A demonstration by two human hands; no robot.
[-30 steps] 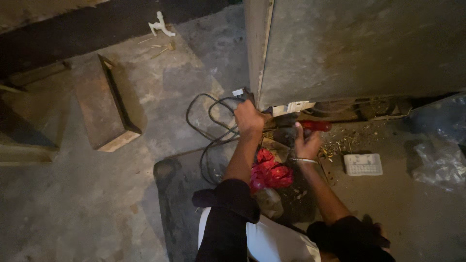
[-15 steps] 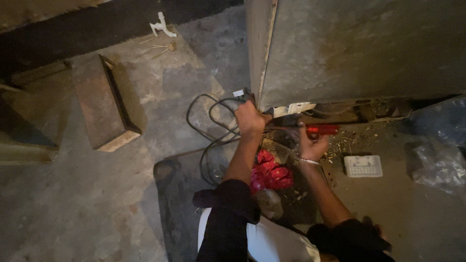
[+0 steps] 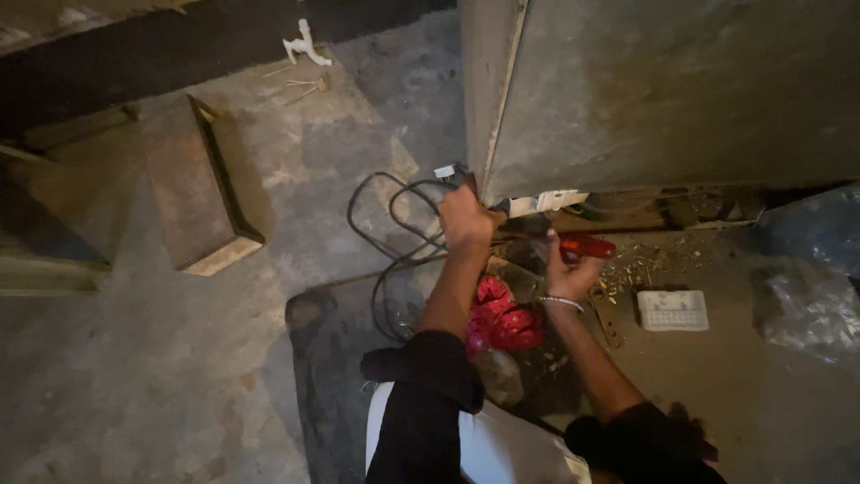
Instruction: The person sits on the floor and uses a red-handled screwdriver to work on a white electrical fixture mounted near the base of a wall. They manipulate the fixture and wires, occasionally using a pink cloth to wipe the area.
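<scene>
Floor: rough, stained concrete (image 3: 269, 376).
Tool: red-handled tool (image 3: 584, 245), at cabinet (image 3: 663, 90) base.
Right hand (image 3: 566, 272): closed around handle.
Left hand (image 3: 466, 218): fisted at cabinet corner, beside looping black cable (image 3: 390, 233).
Nearby: crumpled red bag (image 3: 502, 318).

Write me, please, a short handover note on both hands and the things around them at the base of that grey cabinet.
Left hand: closed at the lower corner of the grey cabinet, beside the black cable; what it grips is hidden.
Right hand: shut on a red-handled tool, tip aimed under the cabinet.
Nearby: red bag, white block, debris on the floor.
Done or left: cannot tell; the cabinet's base gap is open.
</scene>
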